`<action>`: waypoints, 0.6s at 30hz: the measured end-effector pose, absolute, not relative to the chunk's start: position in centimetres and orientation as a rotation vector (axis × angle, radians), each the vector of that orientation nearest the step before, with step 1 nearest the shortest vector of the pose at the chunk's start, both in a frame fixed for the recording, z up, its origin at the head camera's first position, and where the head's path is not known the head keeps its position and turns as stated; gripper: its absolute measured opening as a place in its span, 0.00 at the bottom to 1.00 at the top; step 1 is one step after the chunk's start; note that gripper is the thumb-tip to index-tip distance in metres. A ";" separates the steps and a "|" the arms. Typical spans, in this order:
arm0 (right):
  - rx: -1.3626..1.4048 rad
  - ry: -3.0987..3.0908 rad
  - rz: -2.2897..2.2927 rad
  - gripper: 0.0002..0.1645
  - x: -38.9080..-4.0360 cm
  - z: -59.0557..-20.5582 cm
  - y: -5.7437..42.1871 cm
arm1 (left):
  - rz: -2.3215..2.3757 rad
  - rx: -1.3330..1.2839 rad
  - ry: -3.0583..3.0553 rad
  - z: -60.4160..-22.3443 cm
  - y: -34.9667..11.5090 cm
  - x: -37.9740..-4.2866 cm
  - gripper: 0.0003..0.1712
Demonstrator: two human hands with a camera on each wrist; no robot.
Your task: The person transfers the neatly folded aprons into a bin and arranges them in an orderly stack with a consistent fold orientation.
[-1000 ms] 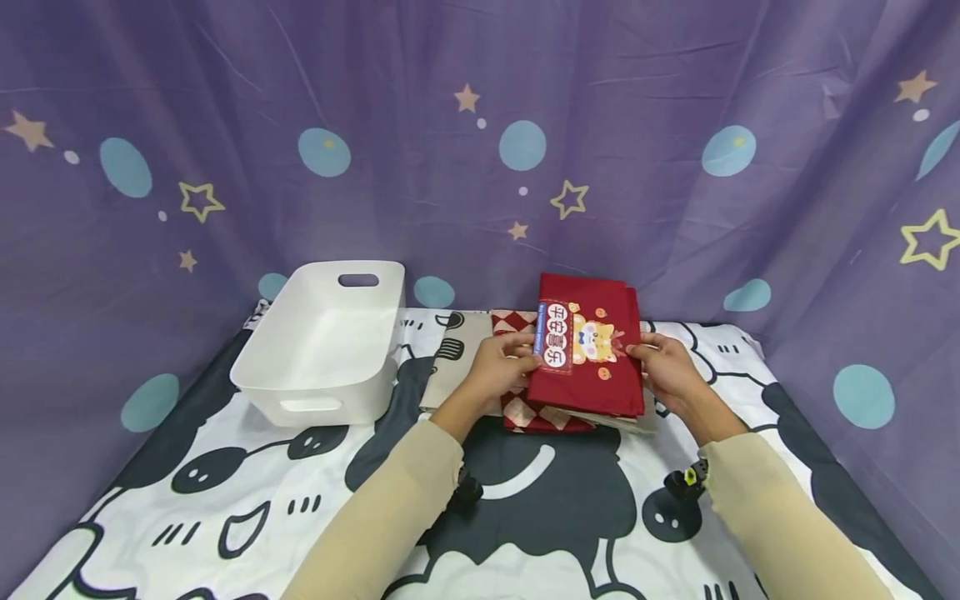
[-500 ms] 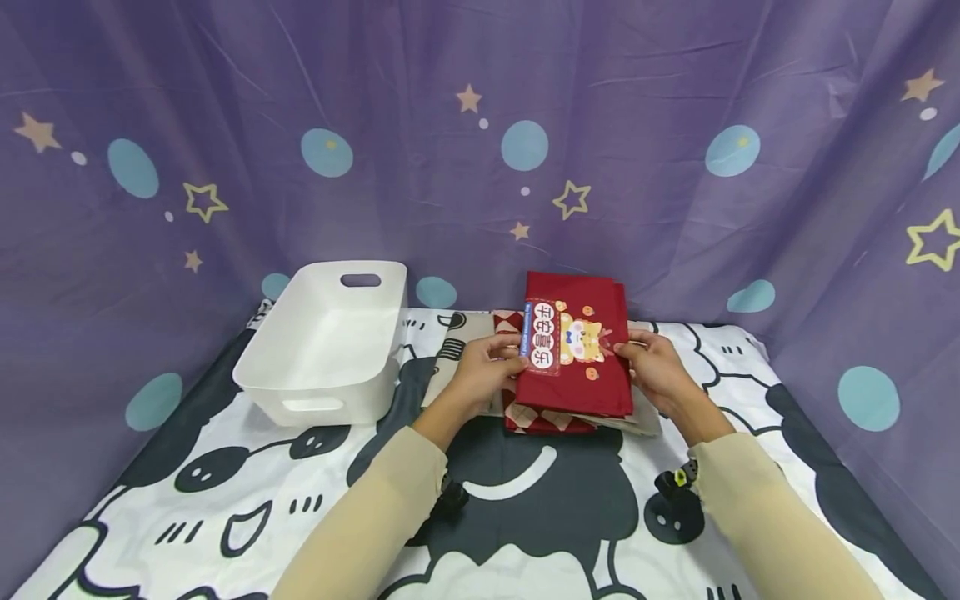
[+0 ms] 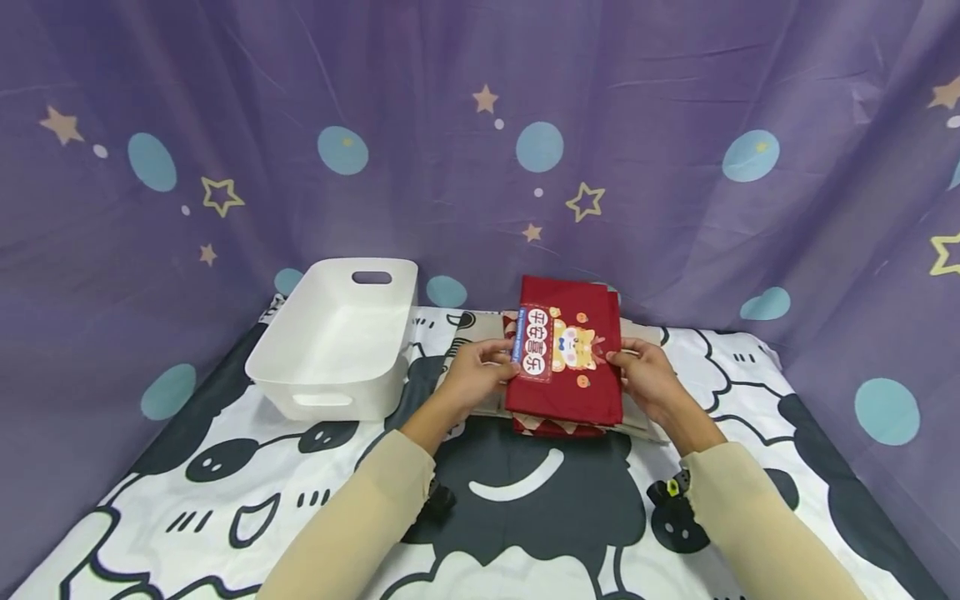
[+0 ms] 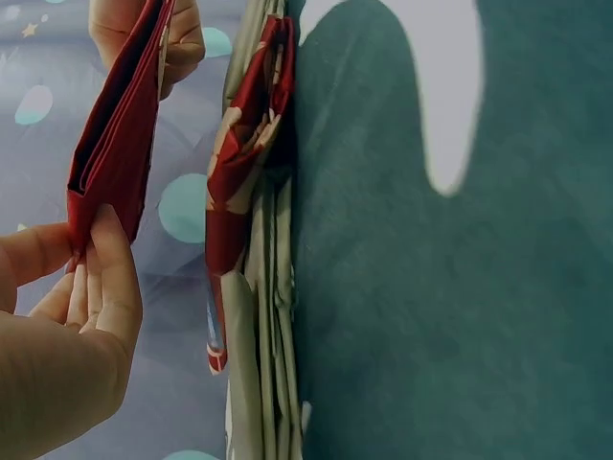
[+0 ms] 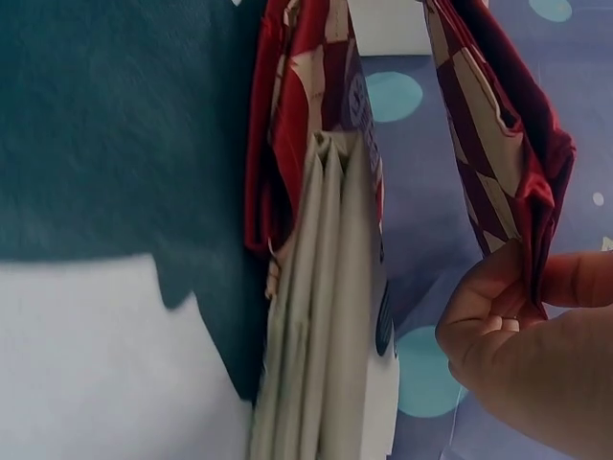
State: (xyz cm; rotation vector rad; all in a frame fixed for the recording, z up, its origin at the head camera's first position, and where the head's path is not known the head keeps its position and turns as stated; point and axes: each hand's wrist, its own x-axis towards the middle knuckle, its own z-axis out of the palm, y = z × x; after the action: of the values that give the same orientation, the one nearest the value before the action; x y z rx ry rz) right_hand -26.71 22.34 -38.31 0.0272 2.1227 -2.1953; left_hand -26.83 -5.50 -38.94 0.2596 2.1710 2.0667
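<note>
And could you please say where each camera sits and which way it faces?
Head: on the head, facing forward and down at the red cloth and white basket; left hand, right hand, sleeves show.
Left wrist: worn there, facing the left hand; part of the right hand shows.
Right wrist: worn there, facing the right hand; only it shows.
Wrist views share red cloth and folded stack.

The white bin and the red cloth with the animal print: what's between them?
The head view shows, from bin to red cloth: patterned sheet, a beige folded cloth with the left hand in front, then a sliver of checked cloth.
</note>
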 end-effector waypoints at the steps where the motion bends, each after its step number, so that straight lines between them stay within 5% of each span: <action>1: 0.018 2.120 -2.198 0.17 -26.7 -38.3 22.2 | 2.068 0.261 2.176 -39.0 -5.6 -26.8 0.26; 18: -0.007 2.181 -2.171 0.20 -27.1 -39.2 19.0 | 2.080 0.215 2.224 -39.4 -8.6 -26.0 0.25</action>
State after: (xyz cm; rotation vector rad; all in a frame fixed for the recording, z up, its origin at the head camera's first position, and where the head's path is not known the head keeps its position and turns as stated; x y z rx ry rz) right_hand -27.08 19.01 -39.24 -0.0072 2.1812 -2.1706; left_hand -25.99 -8.63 -39.43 0.2146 2.2242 2.0800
